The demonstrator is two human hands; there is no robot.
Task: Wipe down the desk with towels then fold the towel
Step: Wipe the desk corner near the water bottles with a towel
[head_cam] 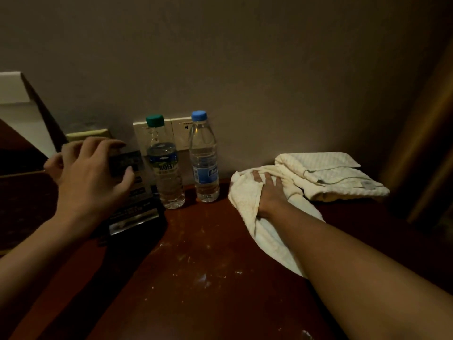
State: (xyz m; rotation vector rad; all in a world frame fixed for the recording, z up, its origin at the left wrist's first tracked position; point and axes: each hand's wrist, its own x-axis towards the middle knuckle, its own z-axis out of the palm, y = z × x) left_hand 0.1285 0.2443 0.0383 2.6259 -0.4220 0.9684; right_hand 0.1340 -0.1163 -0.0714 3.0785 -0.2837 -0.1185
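A dark reddish wooden desk [201,253] carries white specks and smears at its middle. My right hand [268,190] lies flat, fingers straight, pressing a cream towel [247,202] against the desk at the right. A second cream towel [333,175], loosely folded, lies behind it near the wall. My left hand [88,173] reaches over a dark upright card stand [132,192] at the left, fingers curled around its top edge.
Two clear water bottles stand by the wall: one with a green cap [165,165], one with a blue cap [204,160]. Wall sockets [176,133] sit behind them. A white box [17,94] is at far left, a wooden frame [429,133] at right.
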